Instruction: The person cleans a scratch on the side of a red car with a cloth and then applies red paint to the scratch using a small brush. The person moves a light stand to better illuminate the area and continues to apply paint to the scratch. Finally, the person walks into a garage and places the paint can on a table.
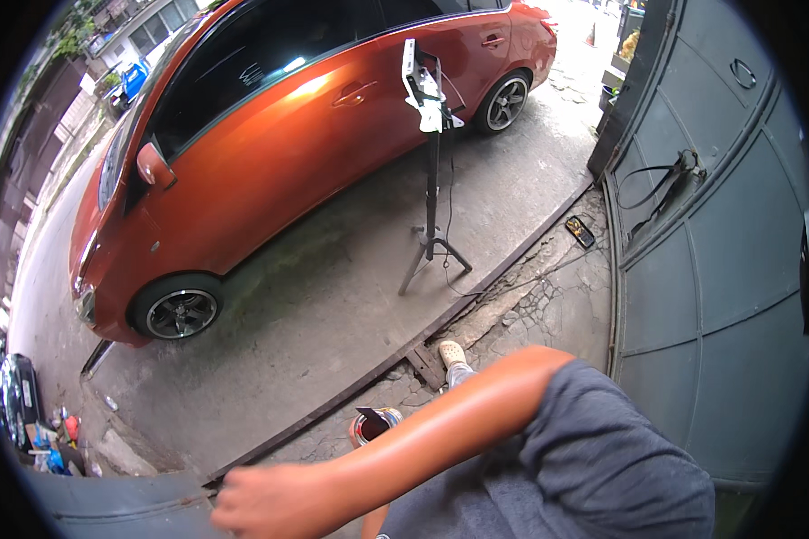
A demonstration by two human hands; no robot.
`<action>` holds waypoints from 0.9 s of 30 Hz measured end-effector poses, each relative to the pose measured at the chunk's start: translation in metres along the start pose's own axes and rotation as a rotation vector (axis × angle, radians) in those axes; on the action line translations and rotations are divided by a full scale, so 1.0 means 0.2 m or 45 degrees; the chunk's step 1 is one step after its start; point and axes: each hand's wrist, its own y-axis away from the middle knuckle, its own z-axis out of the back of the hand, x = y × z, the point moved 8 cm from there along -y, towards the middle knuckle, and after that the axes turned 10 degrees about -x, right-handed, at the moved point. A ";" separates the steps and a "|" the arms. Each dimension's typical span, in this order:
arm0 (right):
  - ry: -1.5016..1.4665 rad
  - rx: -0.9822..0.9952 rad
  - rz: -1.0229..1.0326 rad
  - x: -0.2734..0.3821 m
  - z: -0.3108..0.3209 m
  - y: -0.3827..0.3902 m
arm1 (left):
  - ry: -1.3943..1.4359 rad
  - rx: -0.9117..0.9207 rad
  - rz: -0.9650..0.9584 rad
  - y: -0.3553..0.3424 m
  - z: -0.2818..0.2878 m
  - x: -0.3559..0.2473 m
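My right arm reaches across from the lower right, in a dark grey short sleeve [593,440]. At the lower left, my right hand [270,503] is smeared by motion, with its fingers bunched low. Whatever it holds, if anything, is hidden. Just beyond the hand lies the edge of a grey metal panel [135,499]. Past my right forearm is a small open can [388,418] with dark red inside and a dark flat piece standing up at its mouth. A strip of skin at its left rim looks like my left hand [353,437] round it, otherwise hidden behind the right forearm.
An orange-red car [297,135] is parked ahead. A black tripod [432,180] with a lamp-like head stands before it. A cable runs to the cracked ground. A small dark tray [580,232] lies by the grey metal gate [665,287]. A foot in a cream clog [452,353] shows ahead.
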 end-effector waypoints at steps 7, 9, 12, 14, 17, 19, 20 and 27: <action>0.602 -0.172 -1.419 -0.64 0.79 1.59 | -0.242 0.135 -0.139 -0.09 -0.01 0.03; 0.736 -0.036 -1.984 -0.56 0.85 2.33 | -0.213 0.139 -0.130 -0.10 -0.02 0.04; 0.884 0.169 -2.399 -0.13 0.77 3.29 | -0.193 0.171 -0.115 -0.12 -0.05 0.06; 0.836 0.369 -2.642 0.22 0.64 3.71 | -0.209 0.187 -0.115 -0.14 -0.06 0.08; 0.564 0.713 -2.844 0.64 0.42 4.02 | -0.238 0.196 -0.129 -0.15 -0.04 0.11; 0.482 0.755 -2.930 0.80 0.31 4.10 | -0.241 0.215 -0.133 -0.16 -0.07 0.10; 0.447 0.720 -2.956 0.83 0.27 4.07 | -0.248 0.232 -0.150 -0.17 -0.08 0.08; 0.511 0.254 -2.832 0.47 0.33 3.91 | -0.301 0.230 -0.236 -0.17 -0.10 0.02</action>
